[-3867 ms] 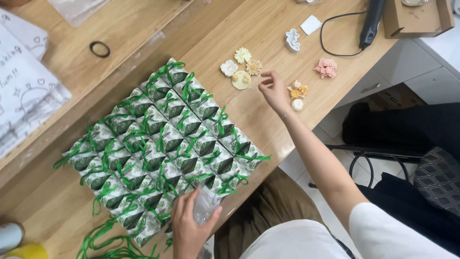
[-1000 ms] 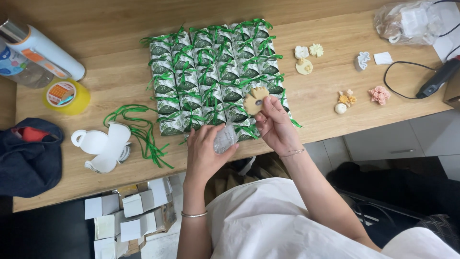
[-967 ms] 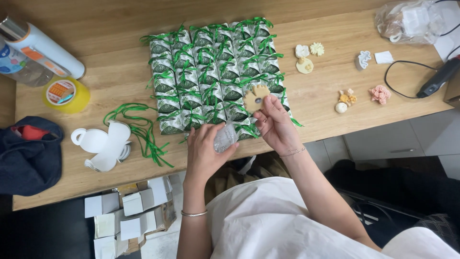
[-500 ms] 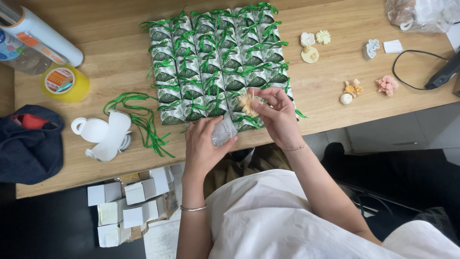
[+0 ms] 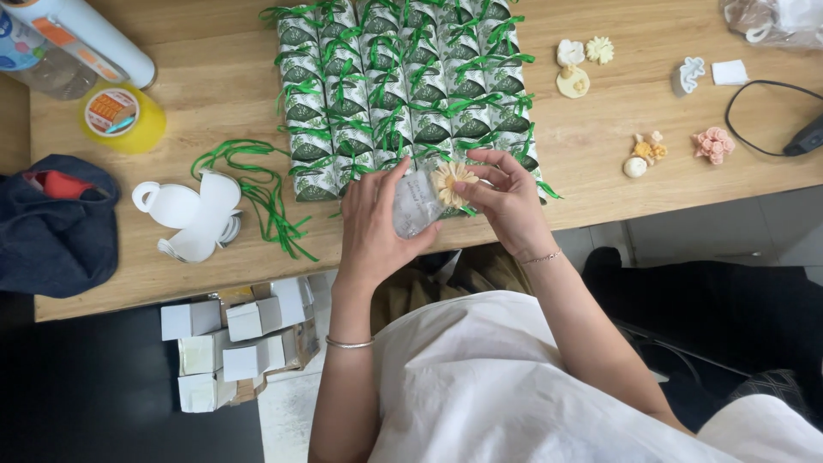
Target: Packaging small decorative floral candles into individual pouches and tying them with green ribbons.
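Hands are working at the counter point(image 5: 600, 197) edge: left hand point(image 5: 373, 225) gripping a clear packet point(image 5: 415, 204) steady, right hand point(image 5: 506, 199) pinching a cream flower point(image 5: 452, 182), best pressed flat, centred.

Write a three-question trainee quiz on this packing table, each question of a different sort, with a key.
1. True or false: the left hand holds a small clear bag.
2. What does the right hand press against the bag? A) a daisy-shaped flower piece B) the yellow tape roll C) a white box
3. What colour is the ribbon on the rows of wrapped packets?

Key: 1 true; 2 A; 3 green.
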